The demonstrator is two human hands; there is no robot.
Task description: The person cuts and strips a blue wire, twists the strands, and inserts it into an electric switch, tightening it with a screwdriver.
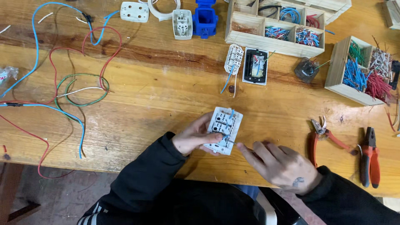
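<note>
1. A person in black sleeves sat at a long wooden counter (158, 104), seen from above.
2. The left hand (193, 137) was clamped on a white switch module (224, 130), thumb across its lower face and fingers wrapped around its left edge.
3. The module lay near the counter's front edge, back side up, showing terminals and a short blue wire at its top.
4. The right hand (281, 164) was closed in a pinch on a thin metal tool (235, 143), its tip touching the module's lower right corner. I could not tell what kind of tool it was.
5. Just right of that hand lay red-handled cutters (327, 135), and further right, red-and-black pliers (370, 160).
6. Behind the module, well apart, sat a white terminal block (233, 58) beside a black-and-white switch plate (255, 66), and a dark round part (307, 69).
7. A wooden divided tray (275, 31) at the back held short coloured wire pieces; a 2nd wooden box (358, 68) at the right held green, blue, white and red ones.
8. Loose blue, red, green and white wires (75, 83) looped across the left side.
9. At the back edge stood white sockets (134, 11) and a blue plastic housing (205, 18).
</note>
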